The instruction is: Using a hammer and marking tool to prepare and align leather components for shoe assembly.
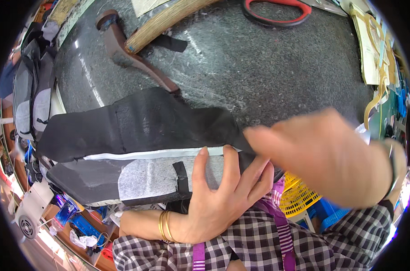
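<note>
My left hand (218, 194), its fingers spread, presses on a black leather-like workpiece (101, 126) that lies at the near edge of the dark worktop. A narrow white strip (159, 154) runs along the seam between its two halves, and my left fingertips rest on that strip. On the nearer half are a pale grey fabric patch (146, 178) and a short black tab (181, 176). My right hand (299, 149) is blurred by motion over the strip's right end, close to my left fingers. Its fingers are too smeared to show a grip.
A wooden-handled hammer (164, 25) lies beyond the workpiece, with red-handled scissors (277, 20) at the far right of the worktop (277, 72). More black pieces (33, 90) hang at the left. A yellow basket (297, 196) stands below the near edge.
</note>
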`<state>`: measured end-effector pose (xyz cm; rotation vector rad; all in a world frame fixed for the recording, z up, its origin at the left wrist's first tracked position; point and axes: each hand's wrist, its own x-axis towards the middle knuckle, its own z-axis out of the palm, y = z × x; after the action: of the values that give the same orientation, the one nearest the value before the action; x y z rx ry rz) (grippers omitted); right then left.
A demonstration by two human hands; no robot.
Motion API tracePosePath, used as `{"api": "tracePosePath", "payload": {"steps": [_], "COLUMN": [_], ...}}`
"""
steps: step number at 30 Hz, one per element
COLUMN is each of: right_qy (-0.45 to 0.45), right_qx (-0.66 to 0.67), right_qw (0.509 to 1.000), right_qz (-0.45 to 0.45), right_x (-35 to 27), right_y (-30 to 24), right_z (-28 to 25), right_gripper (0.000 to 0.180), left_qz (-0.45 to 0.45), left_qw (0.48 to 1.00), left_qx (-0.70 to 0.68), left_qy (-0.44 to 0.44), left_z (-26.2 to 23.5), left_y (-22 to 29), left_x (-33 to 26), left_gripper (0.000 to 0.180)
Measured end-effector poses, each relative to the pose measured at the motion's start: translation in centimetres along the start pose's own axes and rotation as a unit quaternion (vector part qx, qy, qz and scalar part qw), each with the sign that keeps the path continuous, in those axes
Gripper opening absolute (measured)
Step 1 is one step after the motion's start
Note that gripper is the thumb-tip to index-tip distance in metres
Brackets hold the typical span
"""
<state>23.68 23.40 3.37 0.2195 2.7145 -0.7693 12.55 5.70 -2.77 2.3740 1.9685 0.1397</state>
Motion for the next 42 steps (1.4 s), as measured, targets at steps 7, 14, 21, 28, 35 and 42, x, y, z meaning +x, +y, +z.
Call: {"api": "tracePosePath", "payload": {"steps": [7,14,21,28,35,42], "right_qy": [0.229,0.154,0.051,-0.010,0.103,0.182], "right_qx": [-0.256,0.076,0.010,0.329,-0.157,0.088], "right_qw": [0.929,0.975,0.984,0.944,0.979,0.978], "right_qz": [-0.135,-0.139,-0.173,0.016,0.079,0.049], "right_x": [-2.4,1.2,3.5,6.9,5.8,7.8], "right_y": [-0.1,-1.2,-2.2,-4.0,-12.6,-11.6], "right_z": [8.9,5.2,3.9,0.8,6.3,7.9], "right_gripper": [0.017,0.020,0.022,0.049,0.041,0.041], "left_qz": [0.151,0.128,0.134,0.135,0.107,0.063], "left_qw": [0.974,0.985,0.983,0.990,0.991,0.978], "left_qx": [-0.087,0.005,-0.094,0.027,-0.017,-0.198], "left_qy": [-0.143,-0.115,-0.081,-0.041,-0.081,0.011], "left_z": [-4.3,-6.6,-5.8,-6.1,-5.6,-3.7], "left_y": [-11.0,-10.1,-13.0,-12.9,-12.7,-14.9], "left_x": [-3.1,-4.6,-5.8,-8.1,-9.2,-8.7], "left_gripper": [0.022,0.031,0.035,0.032,0.032,0.034]}}
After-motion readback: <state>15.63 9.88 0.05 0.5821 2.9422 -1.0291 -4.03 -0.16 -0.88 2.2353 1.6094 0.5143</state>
